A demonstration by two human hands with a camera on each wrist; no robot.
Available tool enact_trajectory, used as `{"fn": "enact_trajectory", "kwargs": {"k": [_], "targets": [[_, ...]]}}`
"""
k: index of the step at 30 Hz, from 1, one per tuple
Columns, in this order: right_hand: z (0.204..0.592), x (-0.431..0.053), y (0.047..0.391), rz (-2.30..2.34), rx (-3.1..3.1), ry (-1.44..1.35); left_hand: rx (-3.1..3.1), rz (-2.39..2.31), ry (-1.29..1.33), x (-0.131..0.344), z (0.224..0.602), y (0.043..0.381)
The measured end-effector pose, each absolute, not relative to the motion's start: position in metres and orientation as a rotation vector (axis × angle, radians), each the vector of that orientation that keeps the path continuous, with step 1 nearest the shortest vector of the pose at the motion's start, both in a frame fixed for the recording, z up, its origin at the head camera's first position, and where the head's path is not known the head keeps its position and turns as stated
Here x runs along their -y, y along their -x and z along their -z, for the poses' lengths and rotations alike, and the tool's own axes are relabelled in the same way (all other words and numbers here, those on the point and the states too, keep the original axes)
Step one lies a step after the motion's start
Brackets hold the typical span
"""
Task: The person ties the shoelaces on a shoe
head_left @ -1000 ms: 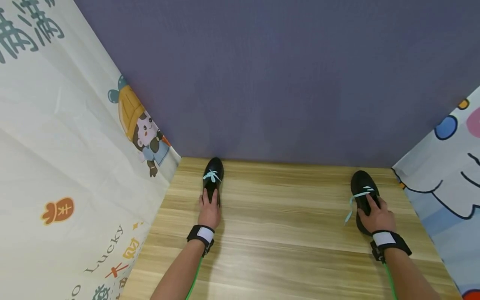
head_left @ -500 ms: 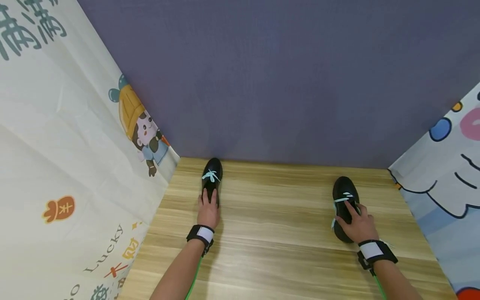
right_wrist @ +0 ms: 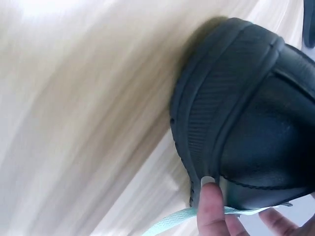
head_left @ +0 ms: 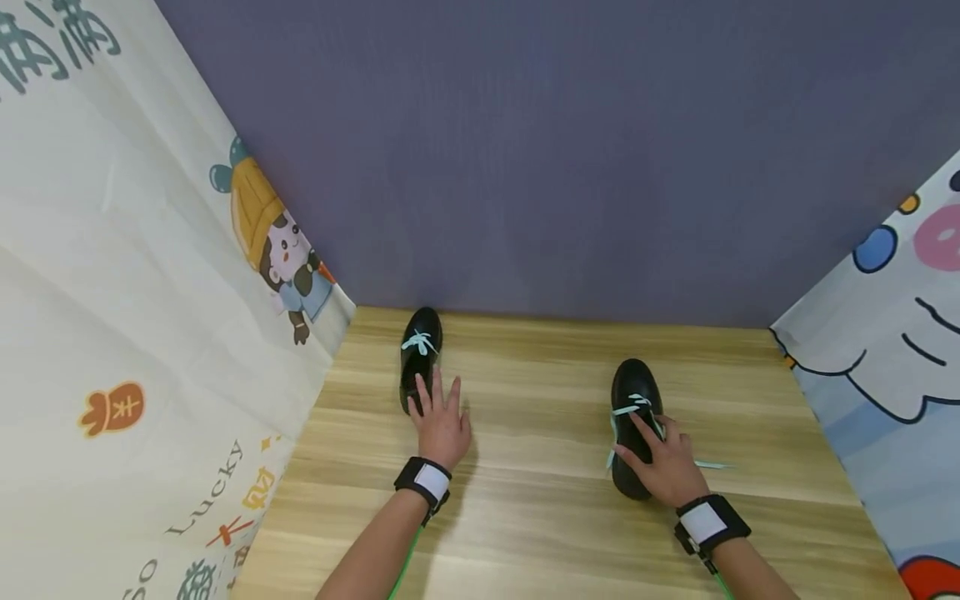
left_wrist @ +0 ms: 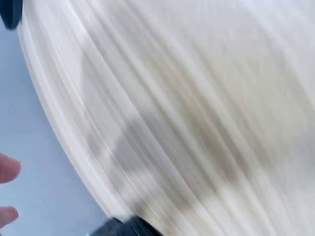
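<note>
head view: right hand (head_left: 666,473) grips black shoe (head_left: 628,433); printed sheets (head_left: 165,292) either side.

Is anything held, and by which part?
The right hand holds the right-hand black shoe by its sides, around the middle. The left hand holds nothing.

A makeshift recording bay, apparently; the type of building cannot be determined. A wood-grain surface (head_left: 525,400) occupies the lower centre of the frame, bounded above by a plain grey-violet panel (head_left: 487,167). A white sheet (head_left: 150,275) printed with a cartoon figure (head_left: 261,242) hangs at left, a cartoon-patterned sheet (head_left: 877,392) at right. Black wrist straps (head_left: 727,515) with green cables (head_left: 406,567) suggest recording equipment.
</note>
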State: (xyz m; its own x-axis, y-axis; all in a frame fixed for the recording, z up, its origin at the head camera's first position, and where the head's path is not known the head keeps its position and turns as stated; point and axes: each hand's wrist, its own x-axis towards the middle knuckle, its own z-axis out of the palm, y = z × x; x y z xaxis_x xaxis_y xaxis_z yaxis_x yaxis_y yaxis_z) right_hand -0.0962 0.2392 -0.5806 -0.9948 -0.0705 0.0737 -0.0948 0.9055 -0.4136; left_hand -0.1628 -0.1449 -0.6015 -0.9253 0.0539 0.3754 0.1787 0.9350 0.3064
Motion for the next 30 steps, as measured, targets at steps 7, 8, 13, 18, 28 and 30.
{"fn": "enact_trajectory", "kwargs": {"k": [7, 8, 13, 18, 28, 30], "targets": [[0.581, -0.215, 0.089, -0.65, 3.008, -0.206, 2.711, 0.725, 0.369, 0.116, 0.594, 0.149], [0.581, -0.211, 0.088, -0.649, 3.009, -0.212, 2.711, 0.766, 0.409, 0.111, 0.593, 0.147], [0.582, -0.192, 0.084, -0.666, 2.998, -0.262, 2.749, 0.893, 0.569, 0.087, 0.59, 0.138], [0.586, -0.172, 0.079, -0.696, 2.974, -0.338, 2.808, 0.985, 0.637, 0.07, 0.586, 0.132], [0.585, -0.134, 0.063, -0.733, 3.008, -0.454, 2.888, 1.109, 0.79, 0.061, 0.588, 0.123], [0.584, -0.126, 0.059, -0.737, 3.032, -0.473, 2.92, 1.123, 0.786, 0.063, 0.587, 0.121]]}}
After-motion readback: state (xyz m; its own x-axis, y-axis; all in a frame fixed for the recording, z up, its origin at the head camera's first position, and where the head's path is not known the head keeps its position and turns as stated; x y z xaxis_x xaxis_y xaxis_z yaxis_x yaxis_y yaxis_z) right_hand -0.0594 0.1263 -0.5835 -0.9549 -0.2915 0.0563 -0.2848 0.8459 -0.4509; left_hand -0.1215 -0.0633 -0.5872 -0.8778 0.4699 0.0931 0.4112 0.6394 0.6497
